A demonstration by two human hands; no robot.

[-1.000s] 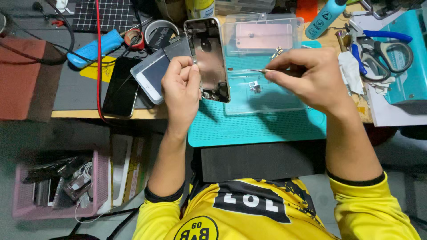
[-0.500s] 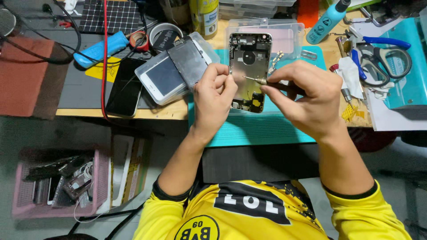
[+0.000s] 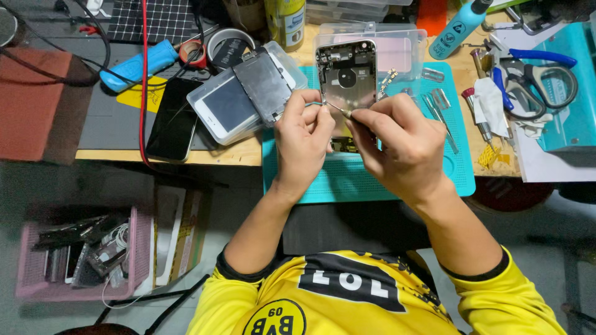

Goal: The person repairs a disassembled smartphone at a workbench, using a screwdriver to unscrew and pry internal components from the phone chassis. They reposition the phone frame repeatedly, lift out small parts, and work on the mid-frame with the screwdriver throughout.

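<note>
Hands meet over one opened phone housing [image 3: 347, 80], which stands tilted above the teal work mat [image 3: 372, 177] near the middle of the bench. One left hand [image 3: 303, 139] is closed around the housing's lower left edge, thumb and fingers clamped on it. One right hand [image 3: 397, 142] pinches a single slim metal tool [image 3: 338, 110] between thumb and forefinger, its tip touching the housing's left side just beside the left fingertips.

Left of the mat I count three flat devices: one black phone [image 3: 174, 121] lying on the wood, one white-framed phone [image 3: 223, 108] beside it, and one grey screen panel [image 3: 264, 84] leaning across that. One blue-handled tool [image 3: 133, 65] and one roll of tape [image 3: 226, 46] lie behind them. Right of the mat lies one pair of scissors [image 3: 543, 80] with one blue pair of pliers [image 3: 540, 57] just above. One blue bottle [image 3: 459, 28] stands at the back. Down on the floor sits one pink basket [image 3: 25, 273] of spare parts.
</note>
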